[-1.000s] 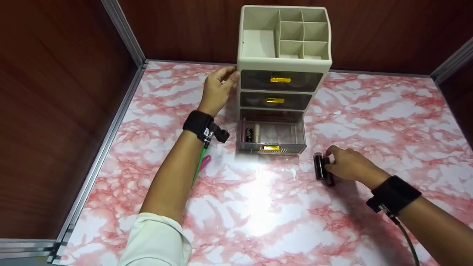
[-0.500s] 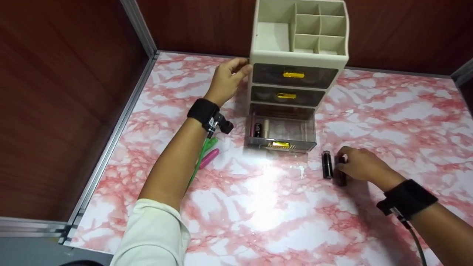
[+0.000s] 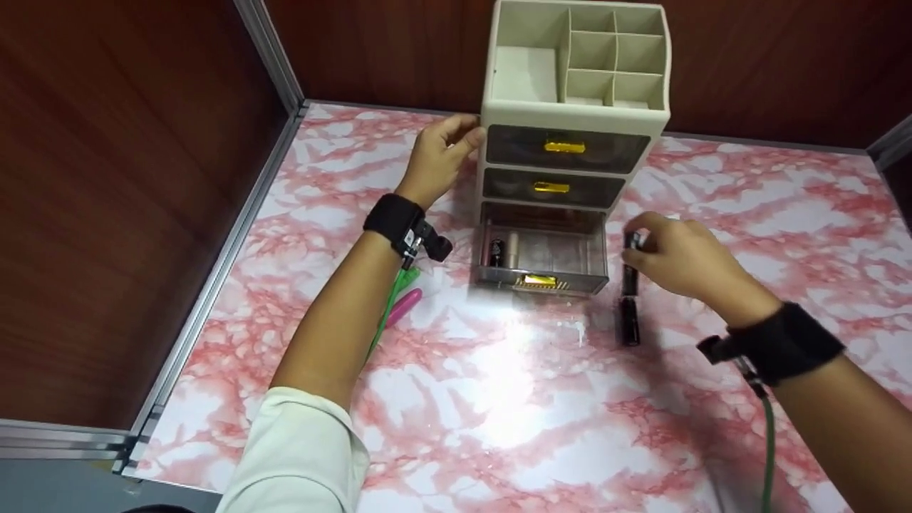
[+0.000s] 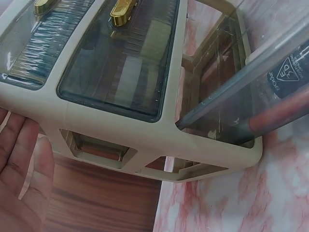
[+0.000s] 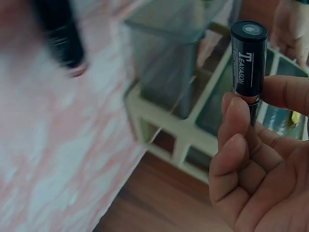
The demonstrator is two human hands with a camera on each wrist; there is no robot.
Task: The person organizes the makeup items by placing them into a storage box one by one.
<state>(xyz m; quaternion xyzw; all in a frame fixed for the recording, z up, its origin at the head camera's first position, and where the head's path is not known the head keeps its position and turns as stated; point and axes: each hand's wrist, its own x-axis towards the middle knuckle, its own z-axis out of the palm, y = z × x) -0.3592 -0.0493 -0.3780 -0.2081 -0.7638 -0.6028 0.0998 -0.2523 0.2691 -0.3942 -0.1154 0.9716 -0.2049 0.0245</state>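
Note:
My right hand (image 3: 687, 258) pinches a black lipstick tube (image 5: 249, 60) with white lettering between thumb and fingers, just right of the cream drawer organizer (image 3: 577, 108). A second black tube (image 3: 630, 326) lies on the table nearer me. My left hand (image 3: 436, 162) rests against the organizer's left side, fingers fairly straight in the left wrist view. The bottom clear drawer (image 3: 581, 283) is pulled out. Along its left side are a beige tube (image 3: 513, 249), a black tube (image 3: 496, 252) and a slim pinkish one (image 3: 486, 246).
Two upper drawers with gold handles are closed, the top one having a handle (image 3: 564, 147). A pink tube (image 3: 405, 306) and a green item (image 3: 409, 276) lie beside the left forearm. Wood-coloured panels (image 3: 142, 178) enclose the marbled table (image 3: 470, 442).
My right hand has lifted the lipstick tube off the table and moved it away from me, toward the drawer's right side. The left hand stays at the organizer; the head view has shifted slightly.

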